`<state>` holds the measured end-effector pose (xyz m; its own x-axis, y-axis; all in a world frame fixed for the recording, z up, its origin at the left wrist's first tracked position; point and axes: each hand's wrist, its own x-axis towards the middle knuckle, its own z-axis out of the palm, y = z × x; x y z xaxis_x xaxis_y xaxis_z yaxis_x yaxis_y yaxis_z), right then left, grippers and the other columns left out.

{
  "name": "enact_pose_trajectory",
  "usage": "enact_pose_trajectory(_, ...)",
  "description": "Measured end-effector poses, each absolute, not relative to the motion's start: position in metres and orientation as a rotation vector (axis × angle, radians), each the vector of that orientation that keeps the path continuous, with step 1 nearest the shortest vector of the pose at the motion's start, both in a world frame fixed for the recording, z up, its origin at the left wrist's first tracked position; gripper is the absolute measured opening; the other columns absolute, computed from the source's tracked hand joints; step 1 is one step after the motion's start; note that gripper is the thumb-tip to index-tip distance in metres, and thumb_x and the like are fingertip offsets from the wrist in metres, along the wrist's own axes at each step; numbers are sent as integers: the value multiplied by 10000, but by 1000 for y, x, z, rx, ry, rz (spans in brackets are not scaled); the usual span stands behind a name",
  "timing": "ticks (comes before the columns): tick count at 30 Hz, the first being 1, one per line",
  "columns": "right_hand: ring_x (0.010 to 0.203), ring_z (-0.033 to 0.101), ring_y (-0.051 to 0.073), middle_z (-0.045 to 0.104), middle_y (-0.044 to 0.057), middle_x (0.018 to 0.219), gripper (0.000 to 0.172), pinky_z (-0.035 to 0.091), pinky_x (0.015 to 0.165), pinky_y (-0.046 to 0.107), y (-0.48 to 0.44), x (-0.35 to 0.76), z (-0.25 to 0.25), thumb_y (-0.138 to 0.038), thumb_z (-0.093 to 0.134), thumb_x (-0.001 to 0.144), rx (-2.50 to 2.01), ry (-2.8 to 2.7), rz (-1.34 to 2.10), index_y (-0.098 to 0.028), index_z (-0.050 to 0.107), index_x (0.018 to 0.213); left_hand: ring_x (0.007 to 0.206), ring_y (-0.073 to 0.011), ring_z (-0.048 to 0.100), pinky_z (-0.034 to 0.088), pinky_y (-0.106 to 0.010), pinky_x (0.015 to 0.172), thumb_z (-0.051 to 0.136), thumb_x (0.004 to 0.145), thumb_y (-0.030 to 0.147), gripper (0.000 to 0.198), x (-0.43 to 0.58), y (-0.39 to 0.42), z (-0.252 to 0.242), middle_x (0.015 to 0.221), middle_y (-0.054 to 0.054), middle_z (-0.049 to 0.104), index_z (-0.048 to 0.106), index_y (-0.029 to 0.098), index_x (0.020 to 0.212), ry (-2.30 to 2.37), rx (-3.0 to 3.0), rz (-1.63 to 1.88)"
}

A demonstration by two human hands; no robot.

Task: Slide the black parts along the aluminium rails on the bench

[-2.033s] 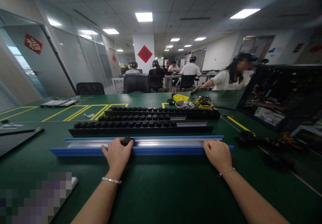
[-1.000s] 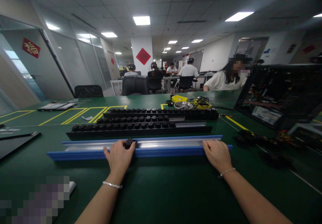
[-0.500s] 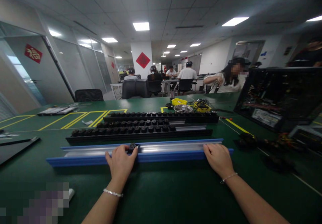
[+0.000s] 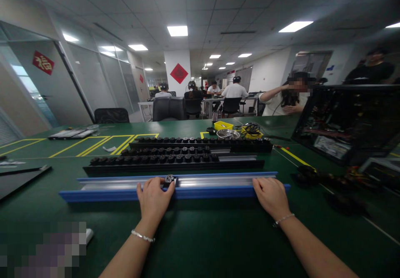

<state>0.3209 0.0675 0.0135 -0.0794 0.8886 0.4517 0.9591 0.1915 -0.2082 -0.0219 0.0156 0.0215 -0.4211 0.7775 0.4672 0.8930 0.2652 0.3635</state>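
Note:
In front of me a long blue-edged rail point(image 4: 215, 191) with a silver channel lies across the green table. My left hand point(image 4: 154, 196) is closed around a small black block with a round, spoked top point(image 4: 169, 179), which sits in the channel left of the middle. The lower part of that block is hidden by my fingers and the rail's front edge. My right hand point(image 4: 271, 196) grips the rail near its right end, with the fingers curled over the front edge. Behind it lie several black rails point(image 4: 175, 169) carrying rows of similar black parts.
Yellow trays point(image 4: 223, 126) and a round metal dish point(image 4: 228, 134) stand at the back. An open computer case point(image 4: 346, 123) and loose cables point(image 4: 308, 176) are on the right. A dark flat panel point(image 4: 23, 180) lies left. A person point(image 4: 281, 101) sits across the table.
My left hand has shifted slightly right along the rail, together with the black block. My right hand has stayed in place. The person across the table has raised an arm.

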Motion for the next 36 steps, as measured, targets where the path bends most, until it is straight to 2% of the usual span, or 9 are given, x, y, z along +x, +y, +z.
enact_pose_trajectory(7, 761, 532, 185, 625, 35, 732, 405, 322, 796, 341, 65, 320, 15, -360, 285, 885, -1683, -1961, -162, -203, 580, 655, 1010, -245, 514, 185, -415, 1019, 506, 707, 488, 296, -18, 13, 24, 908, -52, 655, 602, 222, 796, -2296, -1632, -906)
enact_pose_trajectory(11, 798, 538, 190, 639, 45, 806, 343, 340, 778, 333, 68, 321, 12, -352, 326, 870, -1602, -1934, -266, -199, 605, 742, 1002, -247, 518, 250, -414, 983, 493, 724, 474, 303, -16, 12, 25, 910, -58, 653, 621, 214, 815, -2259, -1679, -893)
enact_pose_trajectory(15, 924, 531, 201, 636, 56, 955, 298, 339, 850, 347, 71, 322, 8, -338, 366, 850, -1536, -1899, -363, -193, 625, 870, 1000, -254, 519, 316, -413, 943, 502, 726, 463, 329, -15, 11, 23, 953, -83, 646, 637, 191, 852, -2174, -1736, -873)
enact_pose_trajectory(20, 1094, 473, 224, 604, 57, 1114, 344, 282, 957, 409, 70, 319, 7, -342, 347, 856, -1600, -1901, -351, -201, 616, 1016, 999, -260, 520, 355, -412, 919, 506, 739, 448, 351, -13, 10, 20, 974, -108, 640, 639, 157, 885, -2094, -1783, -858)
enact_pose_trajectory(36, 1097, 486, 222, 605, 51, 1139, 370, 256, 985, 459, 69, 318, 7, -352, 325, 857, -1644, -1901, -253, -217, 613, 1046, 1030, -251, 510, 372, -415, 928, 521, 765, 384, 282, -15, 13, 13, 918, -71, 675, 648, 171, 899, -1922, -1932, -927)
